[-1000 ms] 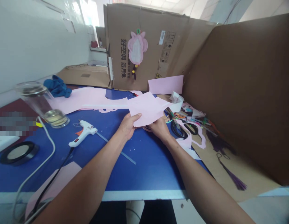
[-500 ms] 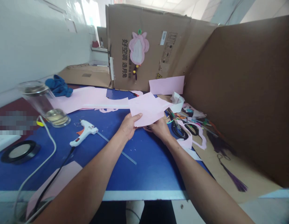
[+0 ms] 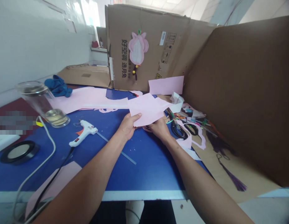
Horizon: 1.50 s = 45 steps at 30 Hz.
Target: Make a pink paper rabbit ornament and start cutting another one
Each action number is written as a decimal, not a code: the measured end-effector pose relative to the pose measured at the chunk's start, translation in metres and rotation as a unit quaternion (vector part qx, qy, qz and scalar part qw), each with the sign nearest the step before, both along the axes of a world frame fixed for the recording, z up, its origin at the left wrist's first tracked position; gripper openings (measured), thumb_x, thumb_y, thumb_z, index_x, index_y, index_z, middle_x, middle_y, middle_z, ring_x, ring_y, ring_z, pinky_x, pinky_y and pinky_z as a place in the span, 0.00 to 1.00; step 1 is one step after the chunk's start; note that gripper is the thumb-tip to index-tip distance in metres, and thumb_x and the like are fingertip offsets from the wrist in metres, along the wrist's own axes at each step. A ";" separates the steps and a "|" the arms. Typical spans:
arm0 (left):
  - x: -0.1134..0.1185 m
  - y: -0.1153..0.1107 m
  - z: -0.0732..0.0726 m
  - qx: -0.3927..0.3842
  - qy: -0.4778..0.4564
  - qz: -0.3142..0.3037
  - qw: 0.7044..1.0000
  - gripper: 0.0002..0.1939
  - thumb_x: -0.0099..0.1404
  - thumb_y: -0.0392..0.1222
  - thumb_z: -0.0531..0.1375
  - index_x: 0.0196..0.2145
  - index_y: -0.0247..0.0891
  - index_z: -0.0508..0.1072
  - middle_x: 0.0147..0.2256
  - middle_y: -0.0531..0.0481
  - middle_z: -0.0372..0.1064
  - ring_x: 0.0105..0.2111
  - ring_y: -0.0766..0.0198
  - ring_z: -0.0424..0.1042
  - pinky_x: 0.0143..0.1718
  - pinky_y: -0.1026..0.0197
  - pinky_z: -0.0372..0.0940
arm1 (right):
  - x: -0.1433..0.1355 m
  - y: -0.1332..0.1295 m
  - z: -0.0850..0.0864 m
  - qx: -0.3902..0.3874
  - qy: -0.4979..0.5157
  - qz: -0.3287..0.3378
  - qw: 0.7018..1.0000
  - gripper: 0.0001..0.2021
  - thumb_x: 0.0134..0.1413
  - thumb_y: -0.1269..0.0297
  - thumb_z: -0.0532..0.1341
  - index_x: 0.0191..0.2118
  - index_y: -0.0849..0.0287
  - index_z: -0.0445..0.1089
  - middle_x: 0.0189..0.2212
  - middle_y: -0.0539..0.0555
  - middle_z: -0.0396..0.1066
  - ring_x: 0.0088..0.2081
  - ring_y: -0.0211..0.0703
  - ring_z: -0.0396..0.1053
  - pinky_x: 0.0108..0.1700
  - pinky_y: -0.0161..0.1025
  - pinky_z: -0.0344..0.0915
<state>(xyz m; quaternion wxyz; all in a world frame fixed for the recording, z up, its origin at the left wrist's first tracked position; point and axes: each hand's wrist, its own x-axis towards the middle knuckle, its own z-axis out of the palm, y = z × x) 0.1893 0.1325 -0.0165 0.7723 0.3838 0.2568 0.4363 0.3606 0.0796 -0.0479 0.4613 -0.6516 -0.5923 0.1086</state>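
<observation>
A pale pink sheet of paper [image 3: 146,109] is held up over the blue table, with a pointed part sticking out on its right. My left hand [image 3: 128,127] grips its lower left edge, thumb on top and fingers beneath. At the lower right edge, my right hand [image 3: 159,127] is closed, its fingers mostly hidden behind the sheet. Something dark shows between the hands under the paper, too covered to name. To the left lies a white glue gun [image 3: 85,132] with a clear glue stick [image 3: 122,153] running out of its back.
Large pink paper [image 3: 88,98] spreads at the back left, near a glass jar [image 3: 43,104] and black tape [image 3: 20,152]. Black-handled scissors [image 3: 179,130], pink cutouts [image 3: 201,137] and a purple tassel [image 3: 235,180] lie right. Cardboard walls [image 3: 242,93] stand behind and right; a pink ornament [image 3: 137,51] hangs there.
</observation>
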 end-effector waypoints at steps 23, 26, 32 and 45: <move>-0.016 0.019 0.016 -0.016 -0.037 0.072 0.997 0.27 0.63 0.33 0.69 0.60 0.38 0.77 0.48 0.39 0.85 0.45 0.48 0.85 0.41 0.53 0.81 | -0.006 -0.001 0.010 -0.053 -0.038 -0.049 0.997 0.18 0.59 0.62 0.64 0.54 0.53 0.80 0.35 0.52 0.82 0.35 0.50 0.78 0.41 0.42 0.71; -0.019 0.021 0.020 -0.042 -0.051 0.092 0.994 0.23 0.66 0.31 0.66 0.58 0.38 0.78 0.45 0.41 0.85 0.41 0.52 0.85 0.35 0.58 0.80 | -0.005 0.000 0.008 -0.049 -0.044 -0.048 0.997 0.18 0.60 0.62 0.64 0.55 0.52 0.80 0.36 0.52 0.82 0.36 0.49 0.78 0.42 0.42 0.71; -0.021 0.021 0.027 -0.082 -0.080 0.114 0.987 0.18 0.68 0.28 0.63 0.54 0.40 0.79 0.42 0.45 0.85 0.36 0.57 0.84 0.31 0.61 0.79 | -0.006 -0.002 0.012 -0.059 -0.041 -0.057 0.996 0.19 0.60 0.61 0.65 0.56 0.51 0.79 0.37 0.52 0.82 0.38 0.51 0.79 0.43 0.43 0.72; -0.019 0.020 0.031 -0.099 -0.079 0.125 0.984 0.19 0.69 0.26 0.59 0.53 0.40 0.78 0.41 0.46 0.85 0.34 0.59 0.84 0.31 0.62 0.79 | 0.011 -0.003 0.024 -0.031 -0.034 -0.108 0.993 0.18 0.59 0.62 0.65 0.55 0.51 0.80 0.40 0.53 0.83 0.42 0.51 0.78 0.42 0.42 0.69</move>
